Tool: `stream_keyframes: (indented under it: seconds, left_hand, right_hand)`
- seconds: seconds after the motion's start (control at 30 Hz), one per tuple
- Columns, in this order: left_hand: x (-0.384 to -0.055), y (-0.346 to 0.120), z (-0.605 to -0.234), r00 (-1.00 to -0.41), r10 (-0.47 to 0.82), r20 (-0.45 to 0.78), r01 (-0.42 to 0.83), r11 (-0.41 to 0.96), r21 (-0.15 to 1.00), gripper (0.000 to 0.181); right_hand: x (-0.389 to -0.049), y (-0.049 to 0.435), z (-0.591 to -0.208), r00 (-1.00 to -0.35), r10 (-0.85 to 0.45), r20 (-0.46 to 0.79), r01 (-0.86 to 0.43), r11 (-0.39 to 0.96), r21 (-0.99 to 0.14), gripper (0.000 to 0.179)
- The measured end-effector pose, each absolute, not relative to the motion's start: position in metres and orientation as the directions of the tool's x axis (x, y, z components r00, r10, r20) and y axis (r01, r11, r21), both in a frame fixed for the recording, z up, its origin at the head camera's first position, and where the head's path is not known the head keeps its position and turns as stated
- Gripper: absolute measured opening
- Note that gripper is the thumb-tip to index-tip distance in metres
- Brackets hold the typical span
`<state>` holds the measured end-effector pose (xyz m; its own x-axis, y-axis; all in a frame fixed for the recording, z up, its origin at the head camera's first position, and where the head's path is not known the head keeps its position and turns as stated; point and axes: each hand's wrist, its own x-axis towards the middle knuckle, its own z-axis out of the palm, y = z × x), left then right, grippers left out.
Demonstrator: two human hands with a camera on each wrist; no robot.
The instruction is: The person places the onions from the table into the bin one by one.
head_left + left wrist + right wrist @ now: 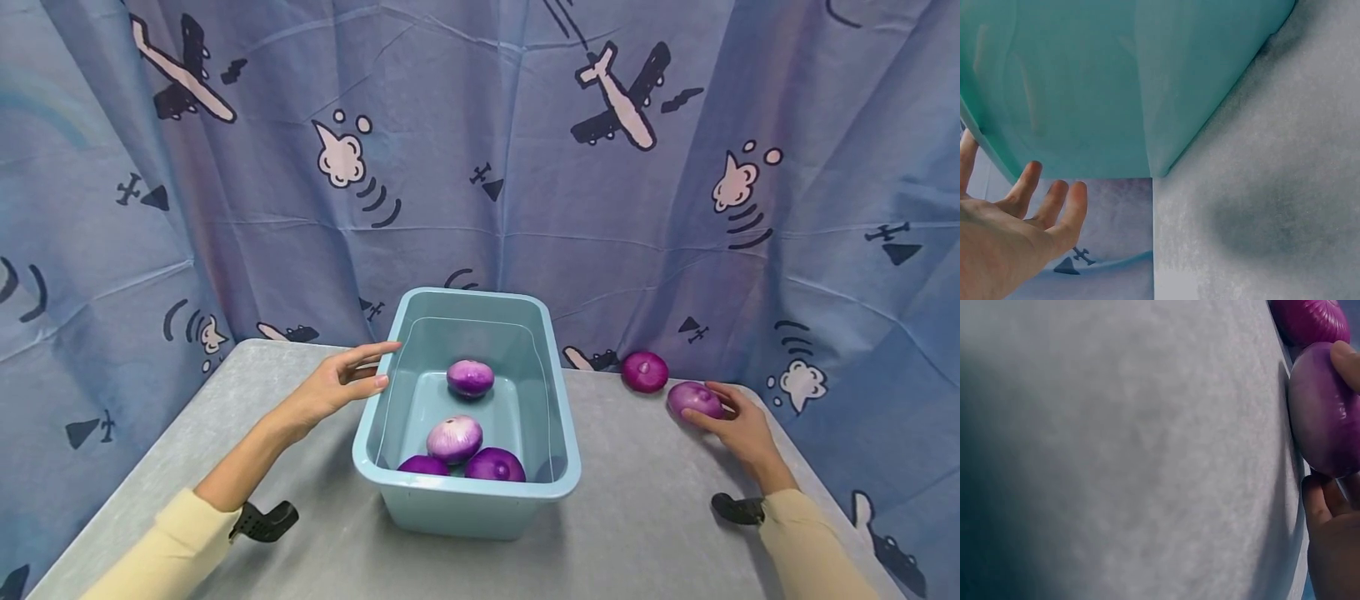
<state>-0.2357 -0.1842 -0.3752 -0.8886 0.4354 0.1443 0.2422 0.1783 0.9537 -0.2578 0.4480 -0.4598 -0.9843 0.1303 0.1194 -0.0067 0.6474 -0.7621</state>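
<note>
My right hand (745,429) has its thumb and fingers around a red onion (692,400) at the table's right side; the right wrist view shows the same onion (1322,412) between thumb and fingers. Just behind it sits a darker red onion (645,372). My left hand (330,390) is at the left rim of a light blue plastic bin (566,442), fingers extended and spread along its outer side. Inside the bin lie several red onions: one toward the back (470,378), a paler one (454,439) and two near the front wall, partly hidden by the rim.
The grey table (630,517) carries the bin near its middle. A blue curtain (480,167) printed with planes hangs right behind the table's back edge and along both sides. Black wrist straps (264,522) show at both sleeves.
</note>
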Motion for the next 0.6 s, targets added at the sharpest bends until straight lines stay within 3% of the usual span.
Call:
stream_keyframes:
  seconds: [0.6]
  left_hand:
    - [-0.2362,-0.1848,-0.3757,-0.886,0.439,0.152,0.248,0.171,0.953,0.055]
  right_hand:
    - [-0.2500,0.4471,-0.4630,-0.968,0.167,0.185,-0.023,0.678,-0.735,0.078]
